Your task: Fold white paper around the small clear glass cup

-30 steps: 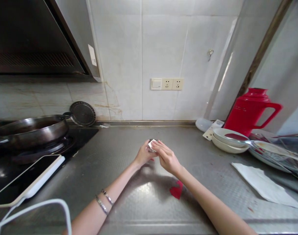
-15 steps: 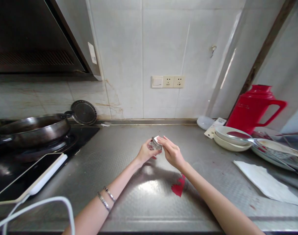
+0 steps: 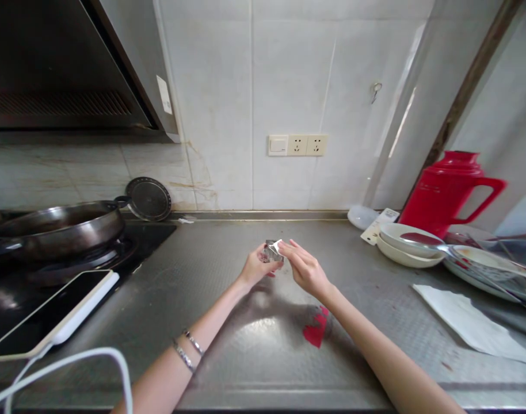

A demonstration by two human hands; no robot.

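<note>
My left hand (image 3: pixel 256 269) is closed around a small clear, glass-like container (image 3: pixel 269 250) held above the steel counter, its fingers partly hiding it. Pressed to the container's right side is a small white piece (image 3: pixel 277 246), paper or tissue by its look. The fingers of my right hand (image 3: pixel 305 265) are bent over that white piece and pinch it. A torn bit of red paper (image 3: pixel 315 329) lies on the counter below the right wrist, and a smaller red patch shows just under the container.
On the left are a pan (image 3: pixel 60 227) on the stove and a phone (image 3: pixel 60 316) with a white cable (image 3: pixel 73 356). To the right stand a red thermos (image 3: pixel 444 192), stacked bowls (image 3: pixel 407 247) and plates; a white napkin (image 3: pixel 465 322) lies before them.
Both hands stay nearly in place. The white piece and the right fingers have shifted slightly against the container, which has turned a little.
</note>
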